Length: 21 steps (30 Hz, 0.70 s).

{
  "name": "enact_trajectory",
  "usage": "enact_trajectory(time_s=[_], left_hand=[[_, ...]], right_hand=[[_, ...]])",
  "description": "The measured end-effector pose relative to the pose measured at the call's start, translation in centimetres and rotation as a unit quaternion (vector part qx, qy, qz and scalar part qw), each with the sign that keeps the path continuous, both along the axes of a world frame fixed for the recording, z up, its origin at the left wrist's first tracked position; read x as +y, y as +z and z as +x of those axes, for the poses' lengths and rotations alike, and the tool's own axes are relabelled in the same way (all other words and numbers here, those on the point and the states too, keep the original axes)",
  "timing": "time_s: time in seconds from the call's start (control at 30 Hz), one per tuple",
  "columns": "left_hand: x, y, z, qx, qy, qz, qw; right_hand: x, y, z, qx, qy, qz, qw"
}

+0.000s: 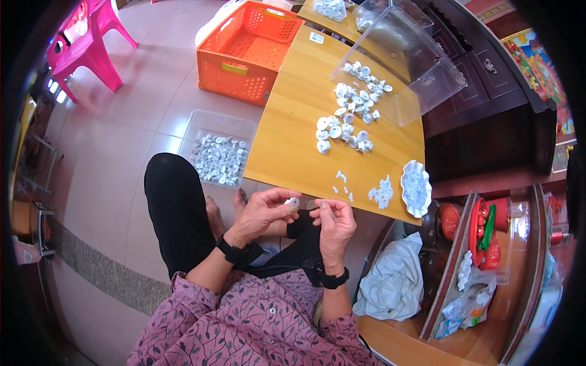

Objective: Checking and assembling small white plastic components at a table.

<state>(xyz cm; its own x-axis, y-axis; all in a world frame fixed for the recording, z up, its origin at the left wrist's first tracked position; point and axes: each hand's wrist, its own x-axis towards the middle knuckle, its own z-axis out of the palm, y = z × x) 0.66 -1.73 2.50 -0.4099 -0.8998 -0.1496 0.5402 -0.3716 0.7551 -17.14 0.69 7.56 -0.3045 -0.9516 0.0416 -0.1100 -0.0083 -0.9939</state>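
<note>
My left hand [264,210] is closed round a small white plastic part [293,202] with a rounded end, held between thumb and fingers just off the table's near edge. Close beside it, my right hand [334,224] is closed in a pinch. Whatever its fingertips hold is too small to make out. On the yellow wooden table [284,131] ahead lie several white plastic parts [348,116] with round heads, loosely grouped. Nearer me are a small heap of tiny translucent pieces [383,193] and a few loose ones [341,177]. A white scalloped dish [405,202] holds more translucent pieces.
A clear tub [194,126] full of white parts stands on the floor left of the table. Behind it is an orange crate [232,82]. A clear plastic box [421,85] sits at the table's far right. Open shelving [448,262] with bags stands at my right.
</note>
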Motion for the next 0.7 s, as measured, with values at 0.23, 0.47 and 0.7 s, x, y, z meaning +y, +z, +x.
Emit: enact_trajectory(time_s=[0.23,0.47,0.7], left_hand=[[-0.1,-0.1,0.0,0.003,0.001,0.004,1.0],[-0.3,-0.1,0.3,-0.013,0.008,0.006,1.0],[-0.2,-0.3,0.2,-0.018,0.02,0.001,1.0]], right_hand=[[-1.3,0.1,0.0,0.024,-0.012,0.042,0.999],[-3.0,0.2,-0.9,0.01,-0.014,0.054,0.998],[-1.6,0.6,-0.6,-0.038,0.042,0.084,0.995]])
